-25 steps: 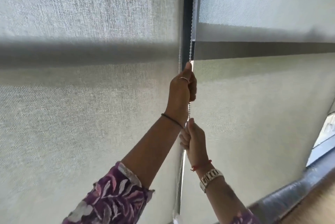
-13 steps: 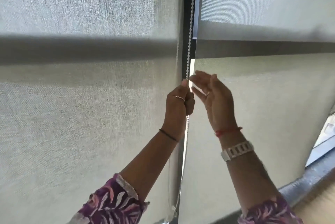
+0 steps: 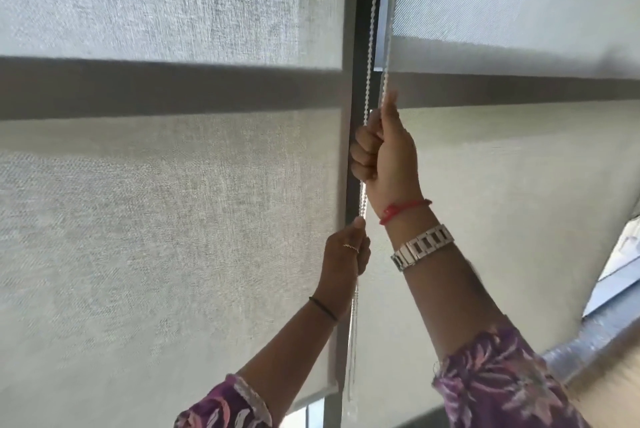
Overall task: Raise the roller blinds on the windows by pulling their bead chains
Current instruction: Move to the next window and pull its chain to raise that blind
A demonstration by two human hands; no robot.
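A white bead chain [image 3: 371, 22] hangs along the dark window post [image 3: 358, 46] between two pale woven roller blinds. My right hand [image 3: 384, 150] is fisted around the chain high up, thumb pointing upward. Below it my left hand [image 3: 346, 254] pinches the same chain, which runs on down past my wrist to a loop [image 3: 351, 375] near the bottom. The left blind [image 3: 166, 202] covers most of its window, its lower edge showing at the bottom. The right blind [image 3: 519, 202] hangs beside it.
A strip of bare glass [image 3: 306, 413] shows under the left blind. At the right, the blind's edge bows away from a window corner [image 3: 623, 271] and a grey sill [image 3: 595, 330]. A dark horizontal window bar shadows both blinds.
My right hand let go low on the chain, rose past the left and closed on the chain higher up. My left hand has come down with the chain in it.
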